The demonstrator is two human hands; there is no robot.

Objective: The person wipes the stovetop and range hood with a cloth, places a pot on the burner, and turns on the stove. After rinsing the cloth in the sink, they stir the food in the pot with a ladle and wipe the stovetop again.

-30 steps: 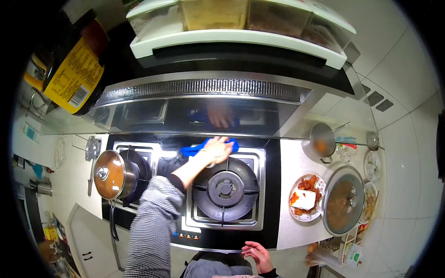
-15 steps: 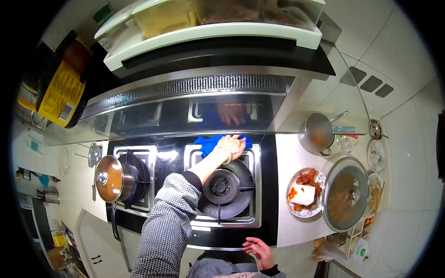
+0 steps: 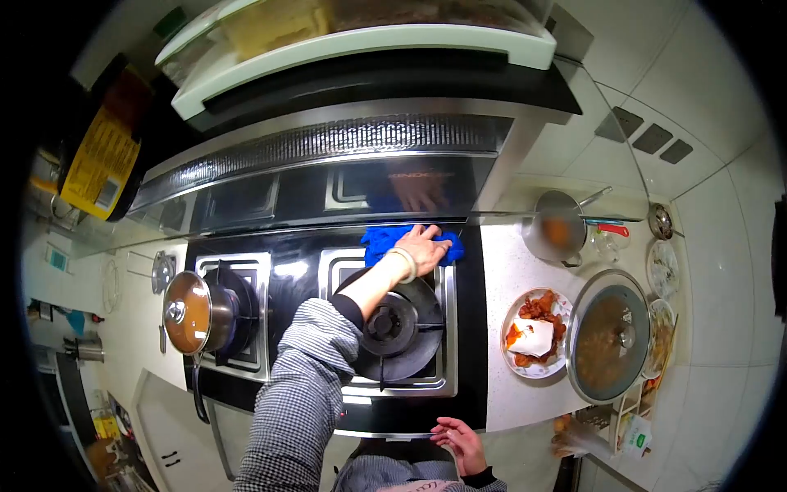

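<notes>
My left hand (image 3: 421,249) presses a crumpled blue cloth (image 3: 385,240) against the rear edge of the black glass cooktop (image 3: 299,283), fingers curled over it. A band circles that wrist, and a checkered sleeve covers the forearm. Below the arm is the right burner (image 3: 390,325), with its dark round pan support and steel surround. Low in front of the cooktop, my right hand (image 3: 461,445) hangs near my body, fingers loosely apart and holding nothing. On the left burner stands a steel pot (image 3: 197,316) with a glass lid and a black handle.
Right of the cooktop are a plate of reddish-brown food (image 3: 537,305) with a white piece on top, a large lidded pan (image 3: 611,348) and a small saucepan (image 3: 557,230). The range hood (image 3: 328,143) overhangs the rear. A yellow-labelled container (image 3: 98,168) is at upper left.
My left hand and the blue cloth have slid to the right along the rear edge of the cooktop. My right hand stays nearly still. The camera view has shifted slightly.
</notes>
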